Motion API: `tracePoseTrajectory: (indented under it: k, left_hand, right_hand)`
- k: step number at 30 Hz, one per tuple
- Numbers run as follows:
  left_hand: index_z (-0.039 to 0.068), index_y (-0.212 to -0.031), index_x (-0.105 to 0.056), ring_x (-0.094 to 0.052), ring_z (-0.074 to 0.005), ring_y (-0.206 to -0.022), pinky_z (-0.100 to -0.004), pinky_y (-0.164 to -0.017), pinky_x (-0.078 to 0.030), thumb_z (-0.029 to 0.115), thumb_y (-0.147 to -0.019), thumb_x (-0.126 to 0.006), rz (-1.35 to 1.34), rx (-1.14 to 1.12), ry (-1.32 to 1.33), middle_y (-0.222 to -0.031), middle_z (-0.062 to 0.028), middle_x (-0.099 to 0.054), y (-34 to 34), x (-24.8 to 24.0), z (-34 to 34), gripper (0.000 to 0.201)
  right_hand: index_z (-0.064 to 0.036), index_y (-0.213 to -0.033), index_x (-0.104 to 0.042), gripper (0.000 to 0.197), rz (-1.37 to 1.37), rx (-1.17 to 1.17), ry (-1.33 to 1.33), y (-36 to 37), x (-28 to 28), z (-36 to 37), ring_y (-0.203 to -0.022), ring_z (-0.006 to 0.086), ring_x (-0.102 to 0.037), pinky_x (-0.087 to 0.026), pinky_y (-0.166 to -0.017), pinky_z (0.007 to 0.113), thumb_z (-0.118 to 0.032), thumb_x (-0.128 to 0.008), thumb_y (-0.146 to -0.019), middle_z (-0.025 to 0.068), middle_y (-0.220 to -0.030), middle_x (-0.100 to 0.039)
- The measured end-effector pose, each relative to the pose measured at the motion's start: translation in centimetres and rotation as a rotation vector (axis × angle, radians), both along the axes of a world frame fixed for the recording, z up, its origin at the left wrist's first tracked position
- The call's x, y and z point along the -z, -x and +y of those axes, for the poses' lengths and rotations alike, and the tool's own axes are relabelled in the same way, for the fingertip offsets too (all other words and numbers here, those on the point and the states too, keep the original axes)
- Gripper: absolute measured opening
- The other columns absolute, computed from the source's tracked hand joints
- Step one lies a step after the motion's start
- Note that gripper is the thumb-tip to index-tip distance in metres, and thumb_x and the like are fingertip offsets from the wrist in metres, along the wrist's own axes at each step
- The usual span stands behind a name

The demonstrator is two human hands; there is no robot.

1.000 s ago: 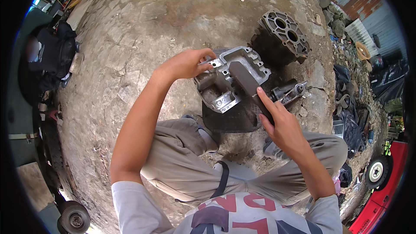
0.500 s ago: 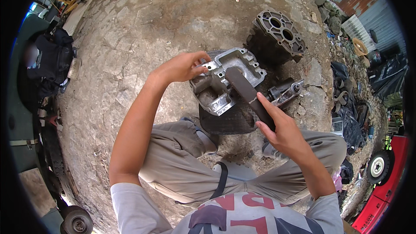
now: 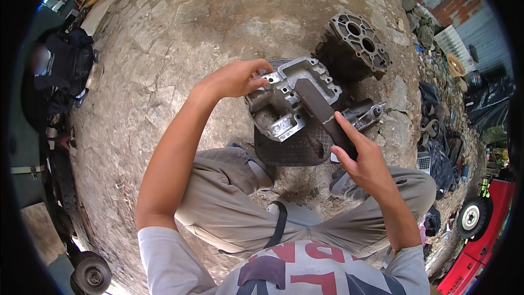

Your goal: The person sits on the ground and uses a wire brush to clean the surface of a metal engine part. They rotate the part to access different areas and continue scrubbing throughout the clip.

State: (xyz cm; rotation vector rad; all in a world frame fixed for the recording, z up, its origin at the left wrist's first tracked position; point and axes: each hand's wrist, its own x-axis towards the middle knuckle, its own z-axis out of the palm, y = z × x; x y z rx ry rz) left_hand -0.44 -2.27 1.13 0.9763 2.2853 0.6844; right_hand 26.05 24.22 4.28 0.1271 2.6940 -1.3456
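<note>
You look to be mid-stroke dressing the metal casting (image 3: pixel 281 90) with the file-like bar (image 3: pixel 316 101); that's my read of the step. Your right hand (image 3: pixel 367 163) is wrapped on the bar's handle end, index finger stretched along it. Your left hand (image 3: pixel 238 79) pinches the casting's left rim, thumb on top; fingers behind are partly hidden.

The bar lies over the casting's right half, handle overhanging its near right side. Long axis runs diagonally: tip away from you and left, handle toward you and right. Can't confirm full contact under the blade. Casting sits on the black mat (image 3: pixel 289 154), cavities up, its own long axis near-left to far-right, roughly crossing the bar.

Next move, I'd say: blade flat, even pressure, left hand bracing. Engine block (image 3: pixel 355 46) stands beyond the casting, to its right.
</note>
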Motion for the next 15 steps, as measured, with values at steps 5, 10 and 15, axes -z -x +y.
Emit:
tracePoseTrajectory:
  k: [5,10,15]
  left_hand:
    - [0.012,-0.138,-0.066,-0.074,-0.0305,-0.105,-0.0459,-0.09,-0.058,0.026,-0.105,-0.072,-0.007,0.004,0.006,-0.111,-0.0167,-0.078,0.1,-0.1,0.2,0.037]
    - [0.011,-0.137,-0.066,-0.074,-0.0304,-0.103,-0.0459,-0.089,-0.058,0.025,-0.105,-0.072,-0.015,0.014,-0.022,-0.111,-0.0168,-0.078,0.2,0.0,0.2,0.036]
    - [0.008,-0.134,-0.068,-0.074,-0.0346,-0.1,-0.0465,-0.086,-0.057,0.026,-0.102,-0.074,0.043,0.016,-0.064,-0.11,-0.0186,-0.078,0.4,0.6,-0.1,0.037]
  right_hand:
    - [-0.016,-0.164,-0.046,0.075,0.128,-0.052,-0.079,-0.1,0.4,-0.3,-0.11,0.0419,-0.072,-0.057,-0.095,0.043,-0.015,-0.079,-0.097,0.0249,-0.128,-0.072]
    - [-0.0155,-0.164,-0.046,0.073,0.033,-0.022,-0.003,1.0,-0.2,-0.7,-0.103,0.0427,-0.072,-0.057,-0.09,0.045,-0.016,-0.079,-0.098,0.0251,-0.119,-0.073]
    - [-0.0166,-0.164,-0.045,0.073,0.078,-0.054,-0.056,1.9,0.1,-1.0,-0.098,0.0443,-0.071,-0.056,-0.086,0.049,-0.018,-0.077,-0.099,0.025,-0.112,-0.073]
